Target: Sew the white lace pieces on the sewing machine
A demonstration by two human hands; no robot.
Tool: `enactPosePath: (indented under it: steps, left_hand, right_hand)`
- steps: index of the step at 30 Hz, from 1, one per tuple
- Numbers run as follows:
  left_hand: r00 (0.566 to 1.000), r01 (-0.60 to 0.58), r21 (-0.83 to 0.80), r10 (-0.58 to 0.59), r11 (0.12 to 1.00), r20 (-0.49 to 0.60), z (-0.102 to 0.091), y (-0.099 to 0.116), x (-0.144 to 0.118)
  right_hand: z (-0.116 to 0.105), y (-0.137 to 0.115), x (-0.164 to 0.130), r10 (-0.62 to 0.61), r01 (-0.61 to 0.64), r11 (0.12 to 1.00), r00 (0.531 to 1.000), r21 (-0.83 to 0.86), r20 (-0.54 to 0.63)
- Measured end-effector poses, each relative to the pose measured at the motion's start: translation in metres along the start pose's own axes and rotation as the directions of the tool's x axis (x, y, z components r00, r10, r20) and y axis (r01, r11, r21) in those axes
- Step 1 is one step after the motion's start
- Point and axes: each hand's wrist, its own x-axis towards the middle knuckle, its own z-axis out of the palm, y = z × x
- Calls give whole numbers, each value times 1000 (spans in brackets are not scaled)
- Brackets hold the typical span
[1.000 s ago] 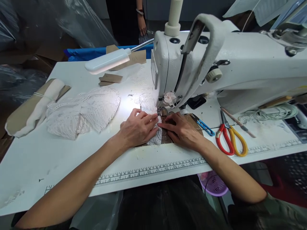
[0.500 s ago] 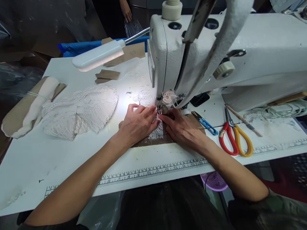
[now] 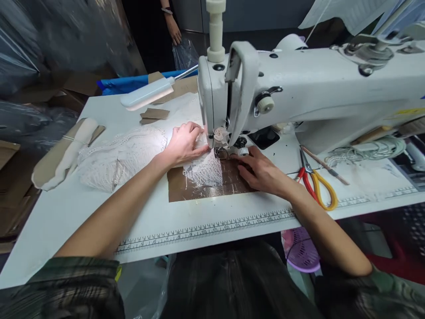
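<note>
Lace (image 3: 204, 170) lies under the sewing machine (image 3: 299, 97); left hand (image 3: 182, 144) pinches its far edge; right hand (image 3: 260, 170) rests flat, fingers spread, beside it.

White lace piece (image 3: 204, 169) lies flat under the needle.

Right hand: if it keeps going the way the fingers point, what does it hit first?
The right hand points up-left toward the needle area. Likely first contact: the small round knob at its fingertips, then the presser foot. Depth is unclear.
</note>
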Motion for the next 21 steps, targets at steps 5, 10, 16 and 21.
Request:
enactPosePath:
  steps: [5,10,16,21]
  left_hand:
    - [999,12,1,-11,1000,-38,-6,12,-18]
    - [972,-203,-356,233,912,43,-12,43,-52]
    - [964,-212,-397,258,893,65,-9,45,-61]
    - [968,-231,-353,250,907,9,-10,51,-63]
  right_hand:
    - [-12,-1,-16,-5,4,996,1000,84,11]
    - [-7,-5,-21,-51,57,983,998,172,-34]
    - [-2,-9,-17,-96,98,975,995,201,-16]
    - [-2,-13,-7,-102,92,983,993,159,57]
